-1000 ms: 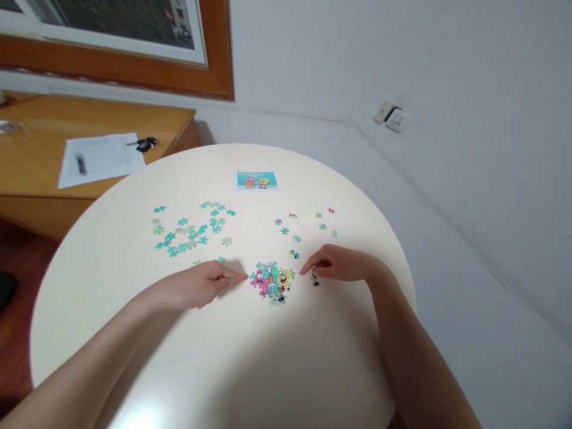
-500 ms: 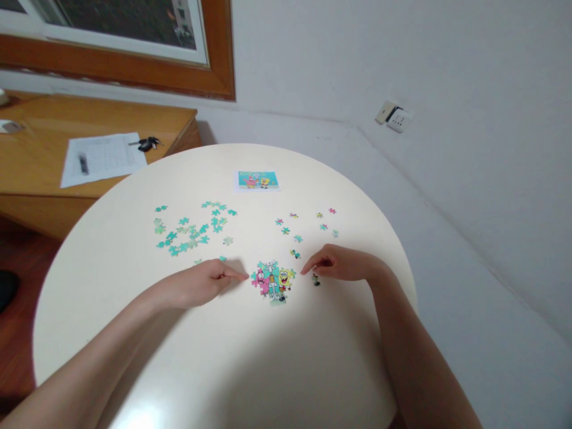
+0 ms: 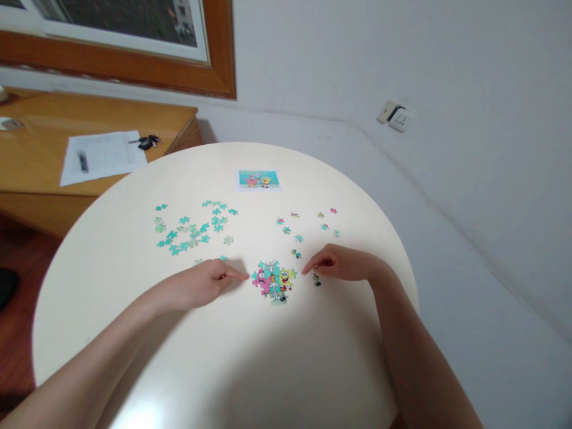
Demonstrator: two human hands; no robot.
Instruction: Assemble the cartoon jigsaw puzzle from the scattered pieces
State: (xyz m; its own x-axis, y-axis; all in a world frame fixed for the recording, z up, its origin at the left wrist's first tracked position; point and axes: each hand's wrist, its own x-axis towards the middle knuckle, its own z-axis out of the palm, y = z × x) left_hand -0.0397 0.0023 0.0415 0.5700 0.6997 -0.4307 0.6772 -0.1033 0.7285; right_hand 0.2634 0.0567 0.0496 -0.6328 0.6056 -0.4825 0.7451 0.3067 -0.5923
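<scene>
A partly joined jigsaw puzzle (image 3: 273,283) lies on the round white table (image 3: 250,357), showing a pink, a pale blue-green and a yellow cartoon figure. At its left edge, my left hand (image 3: 208,282) stretches out its index finger, the other fingers curled under. My right hand (image 3: 337,262) points its index finger close to the puzzle's right edge, its other fingers bent. I see nothing held in either hand. One loose jigsaw piece (image 3: 317,280) lies just below my right hand, and another piece (image 3: 296,254) sits above its fingertip.
Many turquoise jigsaw pieces (image 3: 192,229) are scattered at the left; several mixed pieces (image 3: 325,226) lie at the right. A picture card (image 3: 259,179) rests near the far edge. On a wooden desk (image 3: 40,143) are a paper sheet (image 3: 105,156) and keys (image 3: 149,142).
Both hands keep the same pose beside the puzzle. The whole view has shifted very slightly; no piece has visibly moved on the table.
</scene>
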